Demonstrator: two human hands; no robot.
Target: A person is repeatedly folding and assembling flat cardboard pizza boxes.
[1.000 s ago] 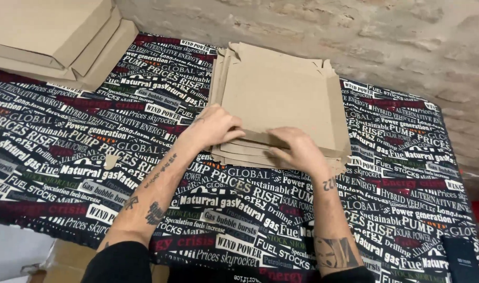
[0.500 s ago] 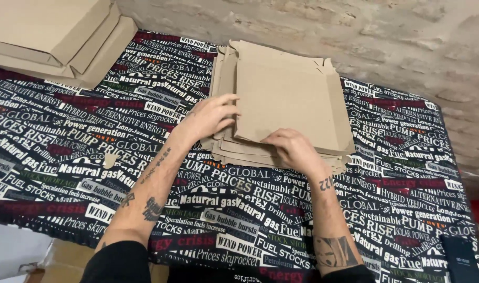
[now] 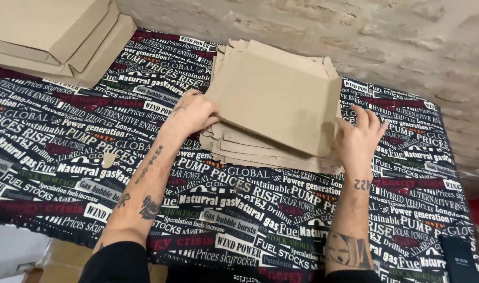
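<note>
A: left hand [image 3: 193, 111] is gripping the left edge of the top cardboard sheet [image 3: 278, 99], fingers curled on it; right hand [image 3: 359, 137] is resting open, fingers spread, against the right edge

B: where's the sheet sitting?

A: on the stack of flat cardboard blanks [image 3: 260, 152], mid-counter [image 3: 66, 157], lifting slightly. Best to be pinching only one layer and keeping both edges level, I'd judge

B: change from a second ago?

A: both hands were pressing near the stack's front; now they're spreading out to the sides

B: folded boxes [image 3: 50, 36] top left are staying put
</note>
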